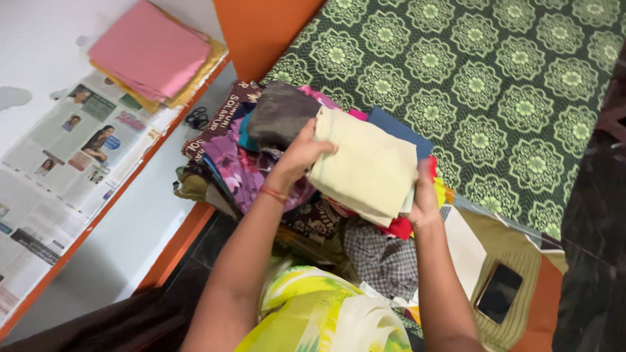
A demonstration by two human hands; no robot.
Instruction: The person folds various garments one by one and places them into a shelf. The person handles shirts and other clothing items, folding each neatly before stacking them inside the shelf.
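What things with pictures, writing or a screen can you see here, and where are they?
Newspaper sheets: spread flat on the white shelf at left, pale pages with small colour photos.
Printed cloth: at the left edge of the fabric pile, dark maroon with pale lettering.
Phone: lying flat at lower right on a striped cloth, dark rectangle, screen off.

Bed with green patterned cover, heap of folded clothes at its near edge. Orange-edged white table at left: newspaper spread on it, stack of pink and yellow cloths on top, scissors near edge. Phone on striped cloth, lower right.
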